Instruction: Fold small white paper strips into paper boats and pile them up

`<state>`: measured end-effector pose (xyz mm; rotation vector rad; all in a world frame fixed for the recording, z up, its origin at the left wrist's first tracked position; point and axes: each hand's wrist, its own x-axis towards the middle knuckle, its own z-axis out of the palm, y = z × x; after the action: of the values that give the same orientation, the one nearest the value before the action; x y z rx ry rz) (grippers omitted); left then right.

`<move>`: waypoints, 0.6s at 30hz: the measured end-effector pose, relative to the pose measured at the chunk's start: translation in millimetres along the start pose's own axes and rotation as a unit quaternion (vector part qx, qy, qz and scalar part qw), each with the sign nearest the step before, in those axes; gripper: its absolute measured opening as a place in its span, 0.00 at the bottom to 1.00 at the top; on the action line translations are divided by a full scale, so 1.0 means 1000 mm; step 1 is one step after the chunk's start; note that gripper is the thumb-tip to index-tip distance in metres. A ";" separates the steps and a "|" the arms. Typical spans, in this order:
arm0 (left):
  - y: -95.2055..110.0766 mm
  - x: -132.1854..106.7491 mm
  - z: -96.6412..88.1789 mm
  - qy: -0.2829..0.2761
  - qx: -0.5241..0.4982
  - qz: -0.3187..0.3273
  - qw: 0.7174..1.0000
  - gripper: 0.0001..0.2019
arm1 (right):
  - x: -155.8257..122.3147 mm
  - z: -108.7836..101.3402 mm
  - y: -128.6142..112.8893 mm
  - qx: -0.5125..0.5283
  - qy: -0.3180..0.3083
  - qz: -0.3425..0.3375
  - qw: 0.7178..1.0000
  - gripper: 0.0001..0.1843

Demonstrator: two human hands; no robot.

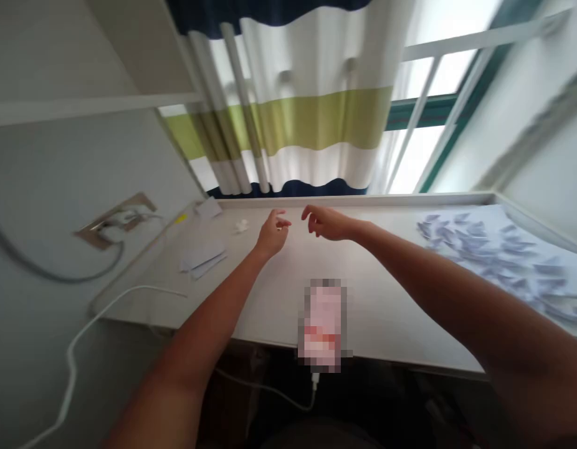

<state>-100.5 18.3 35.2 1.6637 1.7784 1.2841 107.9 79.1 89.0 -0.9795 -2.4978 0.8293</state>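
Over the far middle of the white desk [372, 293], my left hand [272, 234] is held with its fingers bent and apart, and I see nothing in it. A short gap separates it from my right hand [329, 223], whose fingers curl loosely downward, also with nothing visible in them. Just left of my left hand lies a small crumpled white scrap [241, 226]. Farther left are some flat white paper sheets [202, 259]. Many folded paper pieces [487, 246] are spread on a white sheet to the right, beyond my right forearm.
A pixelated phone-shaped object [322, 324] is at the desk's front edge, with a white cable [315, 381] plugged into its near end. Another white cable [71, 358] hangs at the left. Plugs fill a wall socket [118, 221]. Behind the desk hangs a striped curtain [311, 118].
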 end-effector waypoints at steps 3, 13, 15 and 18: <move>-0.055 -0.052 -0.091 0.033 0.127 -0.015 0.991 0.13 | 0.053 0.080 -0.064 -0.051 -0.088 -0.125 0.987 0.23; -0.143 -0.107 -0.204 0.025 0.208 -0.087 0.974 0.23 | 0.155 0.206 -0.141 -0.207 -0.183 -0.237 0.932 0.29; -0.148 -0.103 -0.201 0.017 0.223 -0.062 0.973 0.23 | 0.163 0.209 -0.138 -0.231 -0.174 -0.223 0.931 0.25; -0.153 -0.097 -0.196 0.004 0.275 -0.020 0.961 0.22 | 0.167 0.205 -0.134 -0.252 -0.166 -0.218 0.928 0.18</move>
<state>-320.9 -121.6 -18.0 1.8774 2.3059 0.8156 -178.9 35.3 29.0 -0.3837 -3.1391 0.2234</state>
